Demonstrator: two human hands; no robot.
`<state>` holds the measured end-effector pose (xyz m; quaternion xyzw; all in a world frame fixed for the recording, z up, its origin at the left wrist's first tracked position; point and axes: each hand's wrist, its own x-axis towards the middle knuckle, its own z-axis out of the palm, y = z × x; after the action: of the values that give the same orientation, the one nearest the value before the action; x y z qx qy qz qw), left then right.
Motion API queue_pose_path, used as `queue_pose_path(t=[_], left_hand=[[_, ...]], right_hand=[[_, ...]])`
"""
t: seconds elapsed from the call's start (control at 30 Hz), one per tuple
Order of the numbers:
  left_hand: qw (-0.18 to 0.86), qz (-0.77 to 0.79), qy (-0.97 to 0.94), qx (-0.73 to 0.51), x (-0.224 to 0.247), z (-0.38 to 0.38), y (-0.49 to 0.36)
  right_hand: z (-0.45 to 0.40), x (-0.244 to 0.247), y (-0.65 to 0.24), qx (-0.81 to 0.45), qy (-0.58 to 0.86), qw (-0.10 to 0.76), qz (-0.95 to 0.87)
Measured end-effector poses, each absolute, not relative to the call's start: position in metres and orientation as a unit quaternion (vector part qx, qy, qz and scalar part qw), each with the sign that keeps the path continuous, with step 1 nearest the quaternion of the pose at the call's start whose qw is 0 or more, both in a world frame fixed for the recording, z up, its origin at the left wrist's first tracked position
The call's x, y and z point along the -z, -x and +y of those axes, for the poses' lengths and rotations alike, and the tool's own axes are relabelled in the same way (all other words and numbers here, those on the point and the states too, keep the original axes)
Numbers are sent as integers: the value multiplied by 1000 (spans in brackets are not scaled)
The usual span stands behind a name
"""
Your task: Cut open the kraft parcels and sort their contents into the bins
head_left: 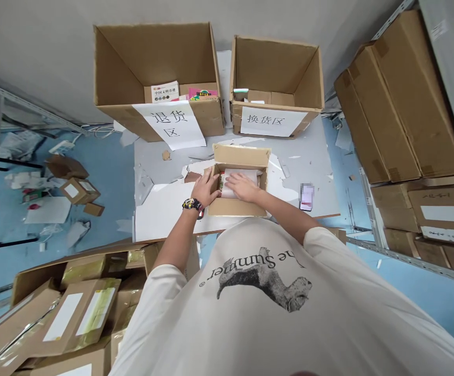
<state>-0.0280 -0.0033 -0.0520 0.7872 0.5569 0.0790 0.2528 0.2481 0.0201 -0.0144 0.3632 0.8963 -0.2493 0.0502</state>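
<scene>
A small open cardboard box [242,208] sits on the table in front of me with its flaps folded out. Inside it lies a whitish wrapped packet [232,194], and a bit of a colourful item shows at its left end. My right hand [242,186] rests flat on the packet, fingers stretched out. At the box's left edge is my left hand [206,189], its fingers spread over the side and a dark watch on the wrist. A small dark and red object [200,213], too hidden to name, lies below that wrist.
Two big cardboard boxes with paper signs, the left one [111,117] holding books and the right one [236,117], stand at the table's back. A phone [306,197] lies at right. Parcels fill a carton [34,271] at lower left; boxes [415,104] are stacked on the right shelf.
</scene>
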Motion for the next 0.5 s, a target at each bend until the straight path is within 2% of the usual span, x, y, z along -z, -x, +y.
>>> queue_pose_path(t=[0.1,0.27,0.5], left_hand=[[260,562,-779,-99,61,-9,26],[274,581,-756,-126,68,-16,19],[287,588,-737,-170,75,-19,11]], right_hand=[[19,28,-231,291,-347,105,885],[29,50,-241,310,-512,244,763],[35,71,-262,277,-614,268,689]])
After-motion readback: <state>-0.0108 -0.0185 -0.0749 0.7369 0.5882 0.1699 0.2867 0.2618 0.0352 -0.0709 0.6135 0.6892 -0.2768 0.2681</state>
